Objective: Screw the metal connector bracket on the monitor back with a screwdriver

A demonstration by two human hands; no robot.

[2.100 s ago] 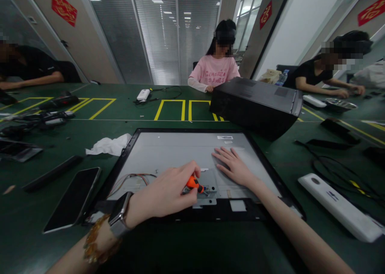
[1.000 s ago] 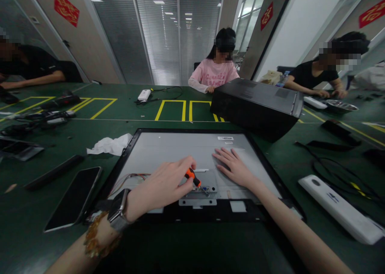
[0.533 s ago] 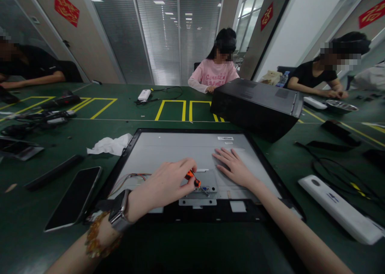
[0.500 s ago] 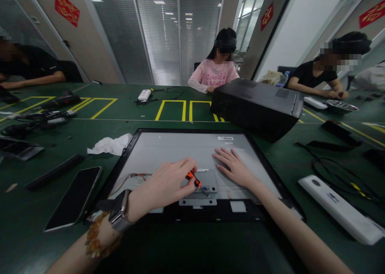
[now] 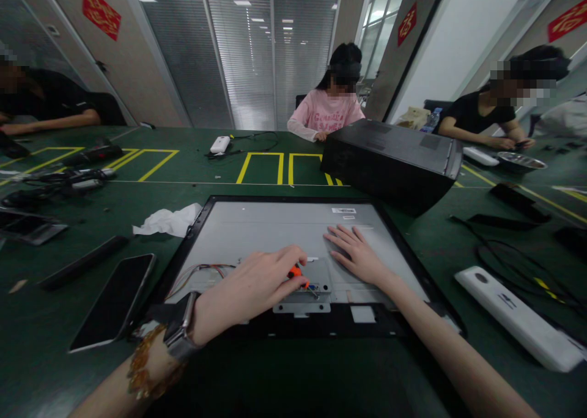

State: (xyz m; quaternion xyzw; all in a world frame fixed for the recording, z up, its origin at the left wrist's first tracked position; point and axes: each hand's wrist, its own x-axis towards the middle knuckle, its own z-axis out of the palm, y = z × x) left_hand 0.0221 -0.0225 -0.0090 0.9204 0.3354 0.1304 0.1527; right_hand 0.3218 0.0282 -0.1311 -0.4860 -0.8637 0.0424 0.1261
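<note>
My left hand [image 5: 259, 280] is closed around the orange and black handle of a small screwdriver [image 5: 299, 275]. The screwdriver leans, its thin shaft reaching down to a metal bracket [image 5: 302, 308] with blue connectors at the front of an opened monitor panel [image 5: 257, 225]. Whether the tip sits in a screw is too small to tell. My right hand [image 5: 358, 256] rests flat on the grey back of the panel, fingers spread. Thin coloured wires [image 5: 199, 270] run along the panel behind my left wrist. A black frame surrounds the panel.
A large black casing [image 5: 389, 161] stands behind the panel at right. To the left lie a phone [image 5: 114, 302], a black strip [image 5: 85, 262] and a crumpled tissue [image 5: 167, 220]. A white elongated device [image 5: 518, 317] and black cables lie at right. People sit across the green table.
The fingers of my left hand have shifted and turned slightly on the screwdriver handle. My right hand stays in place on the panel.
</note>
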